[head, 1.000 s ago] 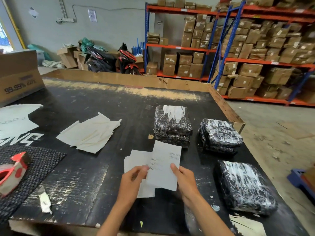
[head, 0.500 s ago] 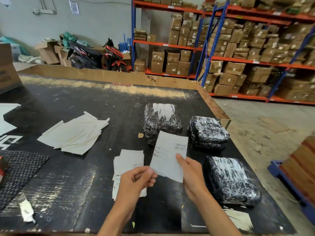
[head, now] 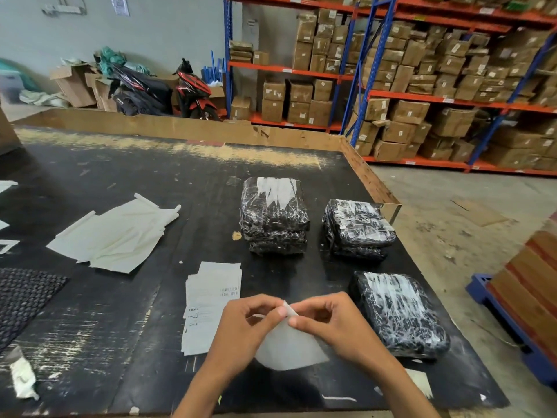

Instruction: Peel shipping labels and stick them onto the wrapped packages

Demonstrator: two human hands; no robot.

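Note:
Both hands hold one white shipping label [head: 286, 346] above the near edge of the black table. My left hand [head: 245, 325] and my right hand [head: 330, 322] pinch its top corner between fingertips, and the sheet hangs below them. A stack of more labels [head: 208, 300] lies flat just left of my hands. Three black packages wrapped in clear film sit on the table: one far centre [head: 272, 215], one far right [head: 357, 229], and one close on the right [head: 398, 312], beside my right hand.
A pile of peeled cream backing sheets [head: 117, 236] lies to the left. A black mesh mat [head: 24, 297] covers the near left corner. The table [head: 150, 182] has a raised cardboard rim; its right edge drops to the floor. Shelves of cartons stand behind.
The label, held up flat and facing me before, is now lowered and turned, with both hands brought together at its top corner. The view has shifted right.

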